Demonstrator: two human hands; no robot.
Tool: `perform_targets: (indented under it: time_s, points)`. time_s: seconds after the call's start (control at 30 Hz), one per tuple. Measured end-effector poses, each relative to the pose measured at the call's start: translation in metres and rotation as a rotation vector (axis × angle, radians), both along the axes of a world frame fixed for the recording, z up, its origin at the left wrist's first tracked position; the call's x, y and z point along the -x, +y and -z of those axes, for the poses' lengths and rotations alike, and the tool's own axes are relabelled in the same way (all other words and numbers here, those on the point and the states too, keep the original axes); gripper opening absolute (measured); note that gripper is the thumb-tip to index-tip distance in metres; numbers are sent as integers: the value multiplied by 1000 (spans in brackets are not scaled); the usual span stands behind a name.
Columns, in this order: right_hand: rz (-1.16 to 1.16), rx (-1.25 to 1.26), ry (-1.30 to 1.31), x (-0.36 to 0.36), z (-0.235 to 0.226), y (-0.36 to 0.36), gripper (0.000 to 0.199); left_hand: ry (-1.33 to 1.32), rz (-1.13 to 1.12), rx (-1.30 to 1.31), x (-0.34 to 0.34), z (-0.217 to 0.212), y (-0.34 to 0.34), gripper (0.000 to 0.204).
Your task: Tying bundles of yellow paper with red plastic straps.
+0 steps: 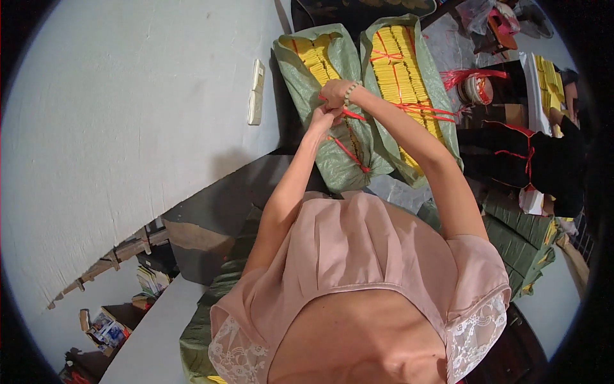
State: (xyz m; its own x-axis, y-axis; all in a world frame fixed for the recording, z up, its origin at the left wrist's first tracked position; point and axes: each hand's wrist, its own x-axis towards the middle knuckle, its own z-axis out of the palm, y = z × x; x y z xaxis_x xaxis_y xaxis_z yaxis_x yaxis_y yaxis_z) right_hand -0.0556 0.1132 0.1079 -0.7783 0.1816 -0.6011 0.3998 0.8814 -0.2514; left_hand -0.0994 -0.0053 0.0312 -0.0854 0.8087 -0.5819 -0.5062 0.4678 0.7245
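A green woven sack (300,80), packed with bundled yellow paper stacks (314,59), lies before me against the wall. My left hand (325,119) and my right hand (337,93) meet over its middle, fingers closed. Between them runs a red plastic strip (354,115), its end sticking out beneath my right wrist; their fingertips are partly hidden. Nearer me, another red strip (348,153) ties the sack's gathered edges together. To the right, a second green sack (448,128) lies open around yellow bundles (393,64) bound with red strips.
A white wall (141,115) with a switch plate (256,93) rises at the left. Off to the right, a person in black (543,160) works beside yellow stacks (549,83). A round tub (476,89) with red strips stands between us. Filled green sacks (511,237) are piled at right.
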Motion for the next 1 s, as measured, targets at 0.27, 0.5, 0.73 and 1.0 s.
perform_targets:
  time_s: [0.27, 0.5, 0.73, 1.0]
  points:
    - [343, 78, 312, -62, 25, -54, 28, 362, 58, -29, 5, 20, -56, 17]
    - [580, -83, 363, -116, 44, -155, 15, 789, 560, 160, -23, 25, -99, 18]
    - [627, -137, 507, -128, 51, -166, 12, 533, 373, 181, -37, 29, -84, 21]
    - [706, -70, 496, -134, 51, -171, 13, -13, 312, 355, -17, 12, -70, 21]
